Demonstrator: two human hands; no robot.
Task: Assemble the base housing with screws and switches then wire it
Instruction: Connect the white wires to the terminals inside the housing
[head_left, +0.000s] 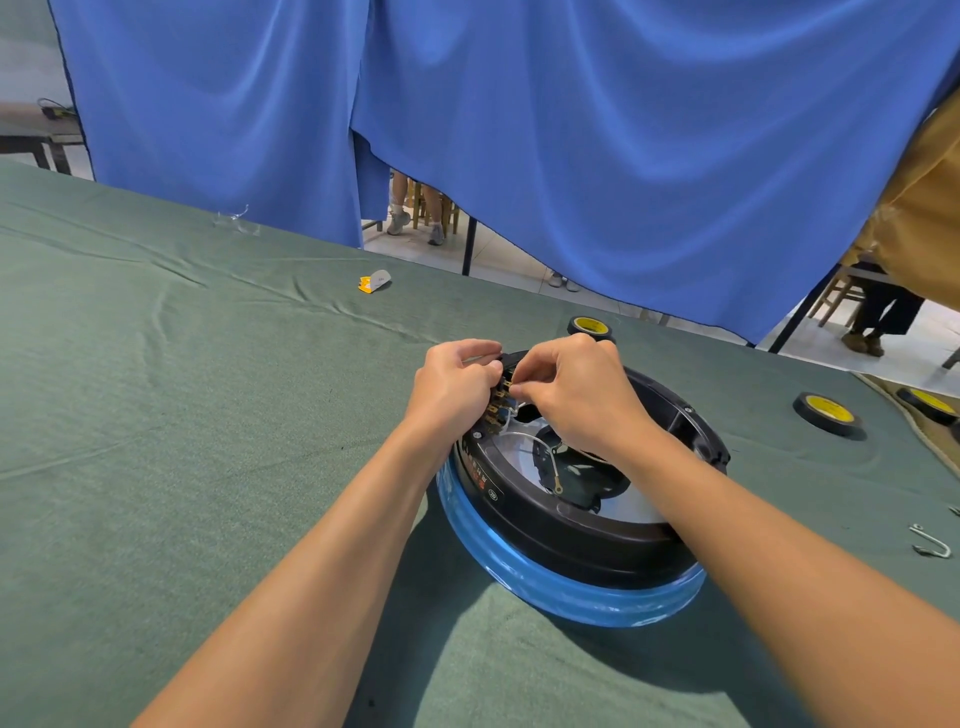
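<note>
The base housing (545, 530) is round and black; it sits on a blue ring (571, 597) on the green table (208, 441), right in front of the person. In the head view, the left hand (457, 384) curls round the switch block (497, 402) at the far rim and holds it steady; the right hand (576, 395) pinches a small wire end (514, 385) by the top brass tab; this looks like the wiring step. A white wire (557, 486) lies loose inside. Next, I think, the end must go straight onto the tab, gently, so nothing bends.
</note>
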